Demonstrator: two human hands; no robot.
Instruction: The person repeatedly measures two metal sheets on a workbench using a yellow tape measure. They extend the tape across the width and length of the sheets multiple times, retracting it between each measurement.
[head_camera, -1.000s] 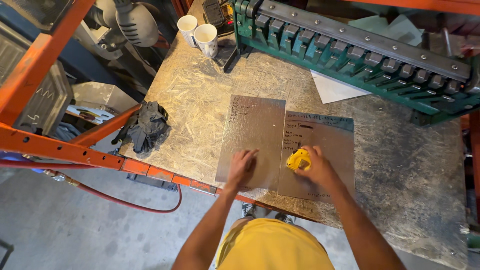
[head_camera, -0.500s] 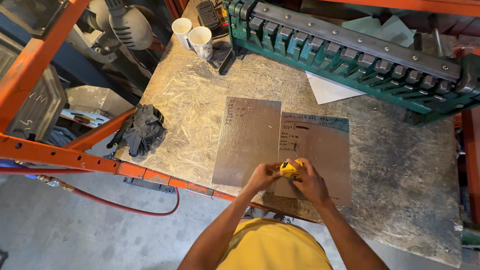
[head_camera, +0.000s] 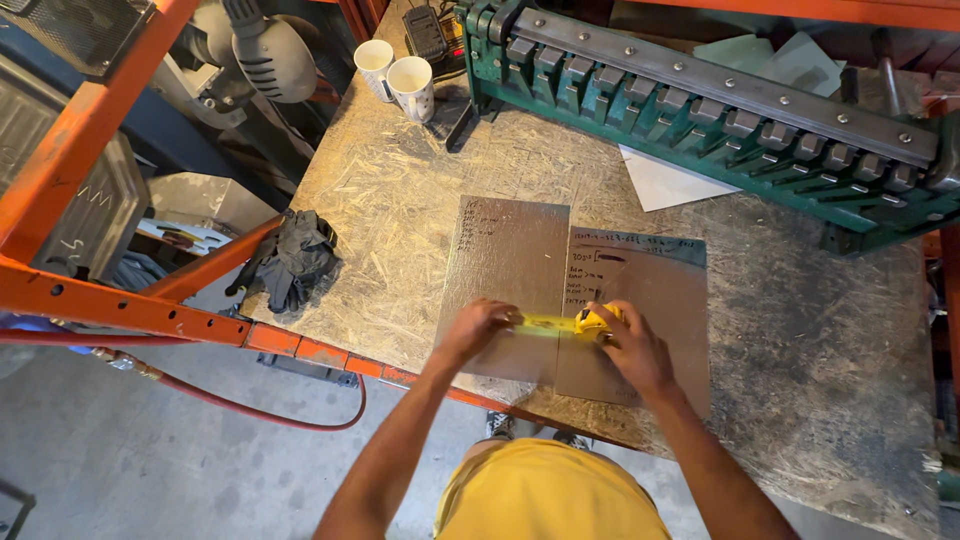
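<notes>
Compared with 0.5 s back, the hands have split: the left hand (head_camera: 480, 328) has slid left, its fingers pinched together on the end of the yellow blade, while the right hand (head_camera: 630, 350) stays clamped on the yellow tape measure (head_camera: 597, 320). The blade lies across the seam of 2 metal sheets (head_camera: 510, 270), low in the middle of the frame, near the counter (head_camera: 400, 200) front edge. Open room lies left of the sheets up to the black gloves (head_camera: 295, 260), and right too. The green sheet-metal brake (head_camera: 720, 110) fills the top.
</notes>
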